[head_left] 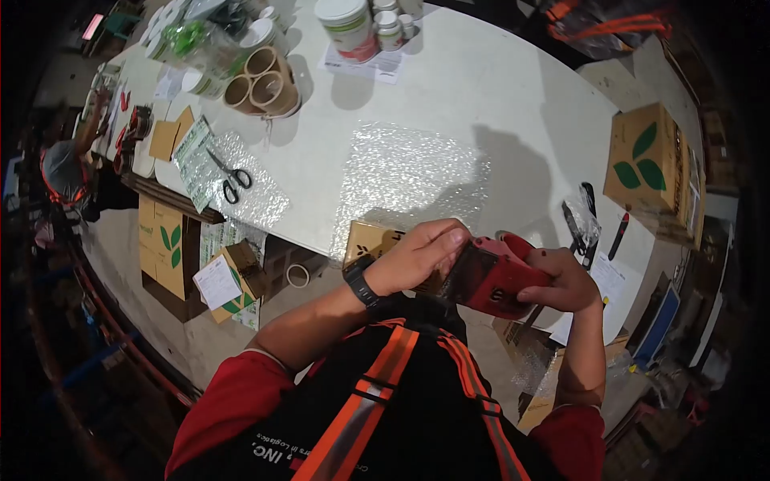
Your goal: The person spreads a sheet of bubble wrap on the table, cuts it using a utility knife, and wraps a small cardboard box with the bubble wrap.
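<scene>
My right hand (561,280) is wrapped round a red tape dispenser (496,282), tilted in front of my body. My left hand (421,258) is closed at the dispenser's dark front end, thumb and fingers pressed together; what they pinch is hidden. Behind my left wrist shows a small brown carton (362,240) with a dark leaf print, partly covered by my hand and forearm. It sits at the near table edge, by a sheet of bubble wrap (413,172) spread on the white table (313,172).
Black scissors (233,178) lie on wrapping at the left. Cardboard tubes (263,84) and white tubs (346,30) stand at the back. A leaf-printed carton (642,160) is at the right, near a red-and-black cutter (618,236). Another person (66,172) is at far left.
</scene>
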Demonstrator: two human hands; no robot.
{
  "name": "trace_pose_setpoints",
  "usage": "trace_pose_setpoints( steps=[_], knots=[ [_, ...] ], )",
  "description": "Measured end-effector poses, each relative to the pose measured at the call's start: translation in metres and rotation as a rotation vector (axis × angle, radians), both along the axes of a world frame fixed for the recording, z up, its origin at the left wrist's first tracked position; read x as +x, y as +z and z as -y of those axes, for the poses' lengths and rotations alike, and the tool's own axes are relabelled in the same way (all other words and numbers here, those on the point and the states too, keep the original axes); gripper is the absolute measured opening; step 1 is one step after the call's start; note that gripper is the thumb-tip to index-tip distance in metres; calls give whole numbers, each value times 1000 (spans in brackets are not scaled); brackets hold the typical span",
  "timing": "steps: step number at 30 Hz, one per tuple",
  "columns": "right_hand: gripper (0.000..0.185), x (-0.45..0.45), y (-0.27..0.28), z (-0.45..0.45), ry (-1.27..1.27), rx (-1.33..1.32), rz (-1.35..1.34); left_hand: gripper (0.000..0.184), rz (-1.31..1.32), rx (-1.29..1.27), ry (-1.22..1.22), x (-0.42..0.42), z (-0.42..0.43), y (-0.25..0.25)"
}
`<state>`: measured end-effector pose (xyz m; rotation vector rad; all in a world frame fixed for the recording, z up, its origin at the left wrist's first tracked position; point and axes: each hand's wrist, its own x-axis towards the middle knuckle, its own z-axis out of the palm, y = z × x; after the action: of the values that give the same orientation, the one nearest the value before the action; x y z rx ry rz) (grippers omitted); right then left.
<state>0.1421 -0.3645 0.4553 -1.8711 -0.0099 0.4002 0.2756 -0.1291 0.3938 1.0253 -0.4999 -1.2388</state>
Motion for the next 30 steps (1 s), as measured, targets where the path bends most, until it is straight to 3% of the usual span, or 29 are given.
trace_pose_setpoints(
  steps=[2,4,6,7,10,12,14,16,18,22,26,28,29,30],
  knots=[
    [28,20,-6,-12,9,78,-43,43,148,117,41,12,-19,4],
    [28,40,-11,-20,65,84,-50,42,137,173,20,22,-32,-3],
    [28,54,-12,-30,68,112,-36,50,114,94,331,26,-34,-4],
    [28,59,-14,-32,76,105,-43,63,-30,60,302,35,-37,-10],
    [30,65,-18,-33,75,195,-56,69,-283,-103,213,44,-34,-20],
    [33,65,-21,-34,-42,516,-139,71,-289,-151,194,41,-24,-16],
    [36,40,-62,-17,-77,704,-145,70,-229,-237,100,39,-15,-6],
    [42,27,-69,-31,-296,980,-164,67,-184,-259,104,37,-7,2],
    [48,19,-67,-39,-472,979,-186,65,-253,-259,29,34,4,-4],
    [54,7,-78,-27,-391,996,-200,50,-159,-225,159,32,9,0],
    [51,5,-69,-24,-460,953,-248,45,-124,-242,141,40,7,6],
    [50,6,-69,-16,-430,931,-231,42,17,-4,11,48,5,14],
    [49,5,-69,-12,-410,847,-227,42,19,3,9,50,4,10],
    [48,3,-69,-8,-390,761,-222,43,-150,-34,-17,50,2,3]
  ],
)
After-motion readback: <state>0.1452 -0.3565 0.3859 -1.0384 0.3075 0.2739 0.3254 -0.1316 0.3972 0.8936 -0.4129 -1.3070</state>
